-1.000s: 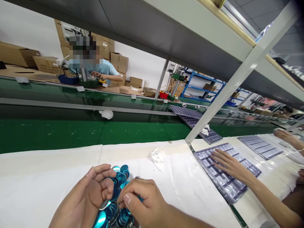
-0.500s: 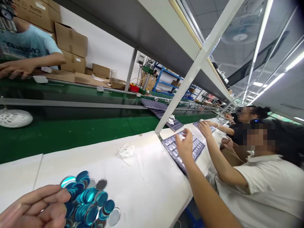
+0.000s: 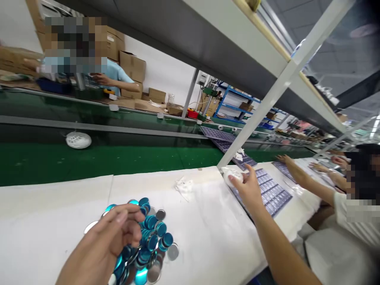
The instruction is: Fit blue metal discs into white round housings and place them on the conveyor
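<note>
My left hand [image 3: 108, 239] hovers over the near edge of a heap of round metal discs [image 3: 151, 239], some with blue faces and some silver. Its fingers are curled together with the thumb against them; whether anything small sits between them is hidden. My right hand [image 3: 251, 190] reaches forward, thumb and fingers around a white rounded shell [image 3: 233, 177], at the left edge of a dark tray with a grid of compartments [image 3: 274, 194]. A similar white oval openwork shell [image 3: 78, 140] hangs by a thread over the green belt at the left.
A crumpled white wrap [image 3: 184, 188] lies on the white table covering [image 3: 208, 221]. A slanted white post [image 3: 267, 105] rises beside the tray, under an overhead shelf [image 3: 190, 35]. Beyond runs a green conveyor belt [image 3: 148, 158]. Co-workers sit opposite and at the right.
The view has swung left, so the table scene sits further right. My right hand now has the white shell plainly in its fingers. My left hand has moved in closer over the discs.
</note>
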